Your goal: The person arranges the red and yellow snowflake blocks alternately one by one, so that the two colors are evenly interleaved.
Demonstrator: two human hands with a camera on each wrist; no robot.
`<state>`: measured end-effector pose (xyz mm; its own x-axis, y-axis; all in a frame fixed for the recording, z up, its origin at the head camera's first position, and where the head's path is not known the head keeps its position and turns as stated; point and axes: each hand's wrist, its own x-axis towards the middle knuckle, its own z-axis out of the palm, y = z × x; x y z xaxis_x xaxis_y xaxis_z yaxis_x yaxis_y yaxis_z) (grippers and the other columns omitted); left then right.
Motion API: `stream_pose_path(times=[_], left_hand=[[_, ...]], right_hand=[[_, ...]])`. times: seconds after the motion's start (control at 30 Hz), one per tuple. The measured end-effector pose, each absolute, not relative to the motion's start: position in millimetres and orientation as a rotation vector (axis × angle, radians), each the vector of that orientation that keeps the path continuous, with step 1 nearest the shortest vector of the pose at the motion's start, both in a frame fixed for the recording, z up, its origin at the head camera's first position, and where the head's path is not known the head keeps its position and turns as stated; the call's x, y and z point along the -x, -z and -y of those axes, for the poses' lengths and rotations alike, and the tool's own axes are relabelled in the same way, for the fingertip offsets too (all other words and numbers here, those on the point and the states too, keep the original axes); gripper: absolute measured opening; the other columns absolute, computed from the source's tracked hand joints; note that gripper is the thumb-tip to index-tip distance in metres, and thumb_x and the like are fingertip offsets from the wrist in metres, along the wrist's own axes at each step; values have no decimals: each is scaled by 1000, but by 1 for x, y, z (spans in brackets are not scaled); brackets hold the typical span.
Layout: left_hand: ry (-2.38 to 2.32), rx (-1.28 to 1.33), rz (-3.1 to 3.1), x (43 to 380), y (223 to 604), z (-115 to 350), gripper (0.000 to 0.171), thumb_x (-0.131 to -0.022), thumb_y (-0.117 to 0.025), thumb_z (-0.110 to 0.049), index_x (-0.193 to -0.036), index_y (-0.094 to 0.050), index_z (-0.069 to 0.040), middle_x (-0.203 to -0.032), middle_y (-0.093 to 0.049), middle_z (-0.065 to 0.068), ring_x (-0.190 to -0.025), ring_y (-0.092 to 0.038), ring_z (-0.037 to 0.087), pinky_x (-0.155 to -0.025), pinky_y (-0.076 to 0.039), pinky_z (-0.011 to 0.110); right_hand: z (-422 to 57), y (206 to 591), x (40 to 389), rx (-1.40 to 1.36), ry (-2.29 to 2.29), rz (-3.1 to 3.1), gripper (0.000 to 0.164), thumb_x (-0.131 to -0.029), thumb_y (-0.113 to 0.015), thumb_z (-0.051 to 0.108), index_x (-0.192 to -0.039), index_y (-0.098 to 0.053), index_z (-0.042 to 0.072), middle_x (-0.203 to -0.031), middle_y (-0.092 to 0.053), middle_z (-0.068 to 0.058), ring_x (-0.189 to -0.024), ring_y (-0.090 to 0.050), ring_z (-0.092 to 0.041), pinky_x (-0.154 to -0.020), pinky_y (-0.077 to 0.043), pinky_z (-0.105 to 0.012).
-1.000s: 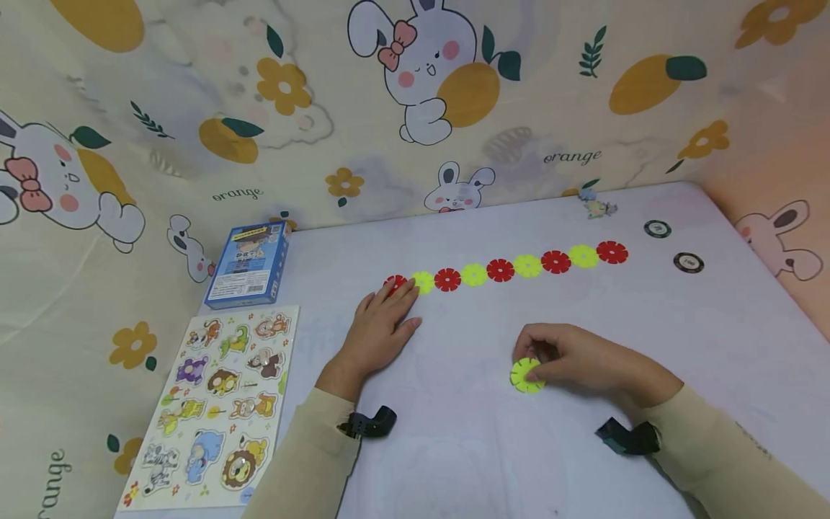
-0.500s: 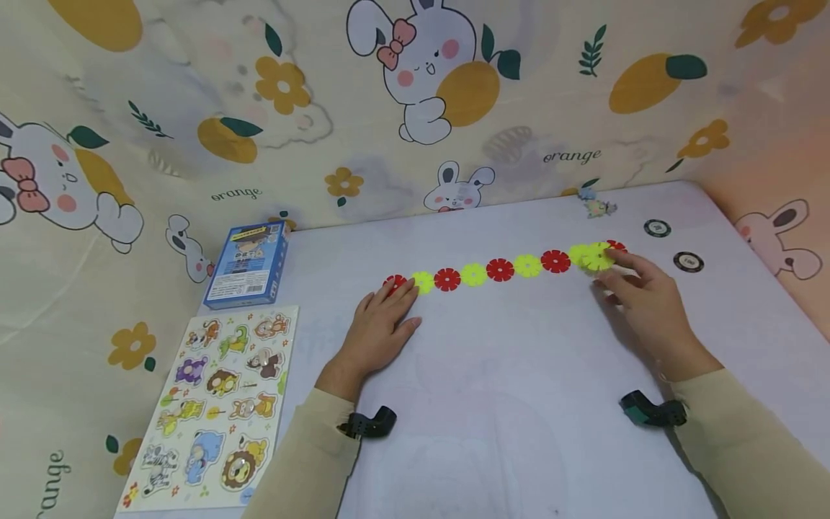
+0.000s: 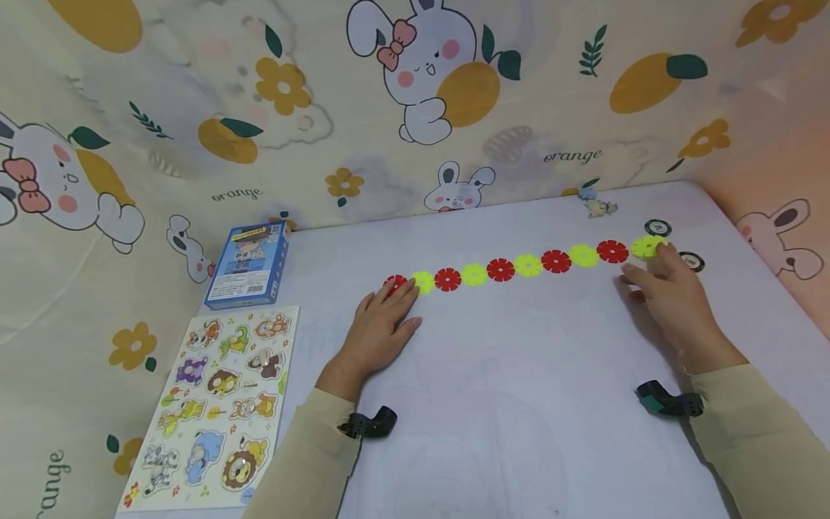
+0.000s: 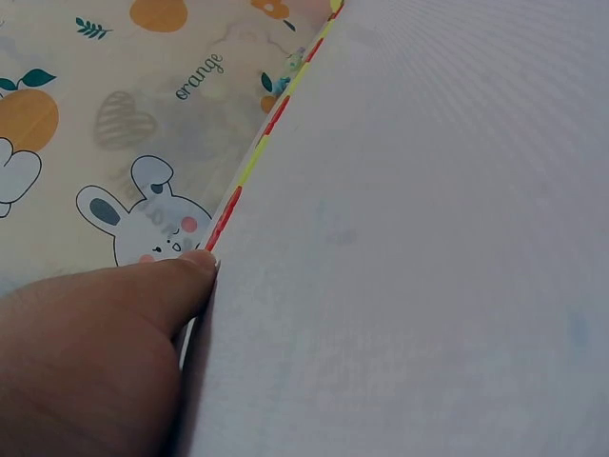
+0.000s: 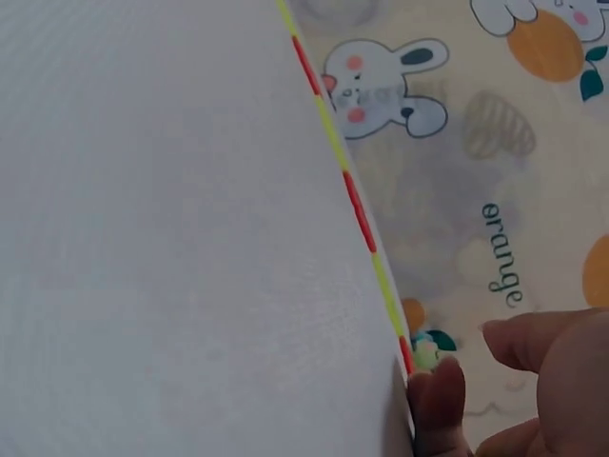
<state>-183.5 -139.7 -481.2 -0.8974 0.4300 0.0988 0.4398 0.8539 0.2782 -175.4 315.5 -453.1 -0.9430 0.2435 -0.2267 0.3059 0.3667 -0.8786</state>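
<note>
A row of red and yellow notched plastic discs runs across the white table; a red disc (image 3: 501, 270) lies mid-row, a yellow disc (image 3: 528, 265) beside it. My left hand (image 3: 376, 331) lies flat with its fingertips on the red disc (image 3: 392, 281) at the left end, partly covering it. At the right end my right hand (image 3: 677, 303) touches a yellow disc (image 3: 647, 246) with a fingertip, its thumb held apart. A small gap separates that disc from the last red disc (image 3: 612, 251). In the right wrist view, fingers (image 5: 440, 395) hide the row's end.
Two dark round chips lie by my right hand: one chip (image 3: 658, 228) behind the yellow disc, another chip (image 3: 692, 261) partly covered. A small figurine (image 3: 601, 209) stands at the back edge. A blue box (image 3: 249, 263) and an animal sticker board (image 3: 210, 411) lie on the left.
My right hand has carried the yellow disc from the table's middle, over the row, to its right end. Its thumb has come away from the disc. My left hand stays still.
</note>
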Motion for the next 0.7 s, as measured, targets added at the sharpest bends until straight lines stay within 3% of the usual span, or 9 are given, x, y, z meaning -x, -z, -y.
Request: stream_pose_path(times=[0.1,0.23,0.43,0.53,0.7], left_hand=[[465,700,2992,183,481,139,62,-96,-46,-50,-150,-32,-26,-155,-24,-10,-144,-10,21,-111,-9,53],[472,699,2993,183,481,139,61,-96,-46,-50,-150,-33,-26,-155,-24,-9,-144,-10,21,-111,-9,52],[481,701,2986,182,480,140,61,-96,-46,-50,-150,-33,-26,-155,-24,-10,-144,-10,21,-111,-9,52],[484,699,2987,183,481,140,61,-96,-46,-51,-150,-33,-26,-155,-24,-11,-144,-9,20,-111,-8,52],[478,694,2989,184,483,141,61,-96,-46,-51,-150,-32,-27,-155,-23,-11,-144,-9,20,-112,-8,51]], right_hand=[[-315,453,176,-501,1597,-2607,90,-88,-50,63,-154,-1,25,-153,21,14,-139,23,-22,-105,-15,-60],[-313,453,174,-411,1330,-2798,92,-90,-50,60,-154,2,18,-157,17,0,-141,15,-33,-98,-23,-67],[-308,453,173,-196,820,-2978,90,-92,-52,54,-149,-16,-6,-155,-1,-27,-137,-5,-50,-94,-22,-71],[-309,454,174,-154,649,-3016,91,-91,-52,55,-146,-19,-9,-151,-9,-32,-133,-13,-55,-91,-25,-72],[-311,459,174,-137,569,-3027,96,-90,-49,60,-147,-14,-9,-151,-8,-32,-133,-12,-55,-89,-25,-74]])
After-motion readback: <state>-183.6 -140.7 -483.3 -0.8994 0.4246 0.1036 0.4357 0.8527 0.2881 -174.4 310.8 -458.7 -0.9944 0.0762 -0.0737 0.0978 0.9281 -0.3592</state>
